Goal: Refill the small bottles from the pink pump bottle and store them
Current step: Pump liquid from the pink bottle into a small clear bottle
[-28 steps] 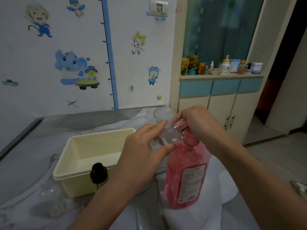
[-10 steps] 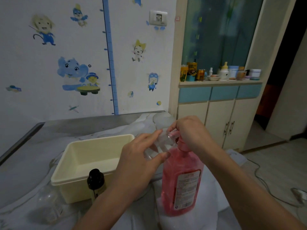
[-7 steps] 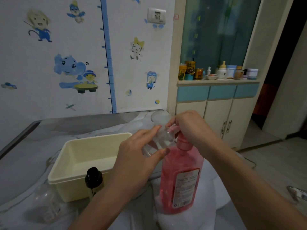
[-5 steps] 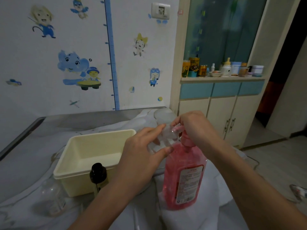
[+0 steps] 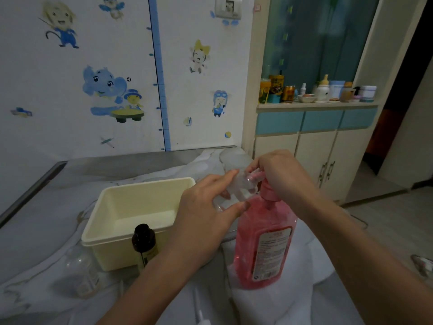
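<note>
Desk (image 5: 42,221), grey and covered in white wrinkled sheeting, fills the lower left and centre of frame. Wall behind it, upper left, has cartoon stickers (image 5: 110,92) and a blue height ruler (image 5: 159,73). Cabinet (image 5: 314,146) at right of centre, cream doors, blue drawer fronts, jars and bottles on its top shelf.

Cream tub (image 5: 131,221) sits open on the desk, left of centre, nothing visible inside. Pink pump bottle (image 5: 262,240) stands upright at lower centre-right, just right of the tub, label facing the camera, pink liquid nearly to the shoulder.

Left hand (image 5: 201,221) comes in from bottom centre, fingers (image 5: 222,179) and thumb pinching a small clear bottle (image 5: 236,188), held tilted at the pump's nozzle, above the gap between tub and pump bottle. Can't tell how much liquid is in it, too see-through and blurred. Right hand (image 5: 281,177) comes in from lower right, palm over the pump head, fingers curled down onto it, tips touching the small bottle's mouth area.

Dark brown bottle (image 5: 143,240) with black cap stands upright, touching or just in front of the tub's near wall. Another clear bottle (image 5: 79,270) lies on the sheeting at lower left, near the tub's left corner. White pump tip (image 5: 201,317) at bottom edge, mostly cut off.
</note>
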